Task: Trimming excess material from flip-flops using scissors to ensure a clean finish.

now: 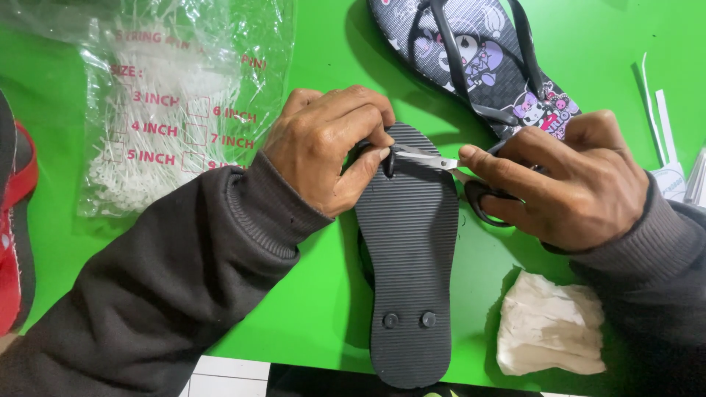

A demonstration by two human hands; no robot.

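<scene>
A black flip-flop (408, 257) lies sole up on the green table (316, 294), toe end away from me. My left hand (327, 147) grips its toe end and pinches the strap plug that pokes through the sole. My right hand (562, 180) holds small scissors (434, 159) with black handles. Their blades point left and touch the plug at my left thumb. Two round strap plugs (408, 320) show near the heel.
A second black flip-flop (478, 59) with cartoon prints lies upright at the back. A clear bag of white plastic pins (169, 110) lies at the left. A crumpled white cloth (548, 327) sits at the right front. A red sandal (15, 220) is at the left edge.
</scene>
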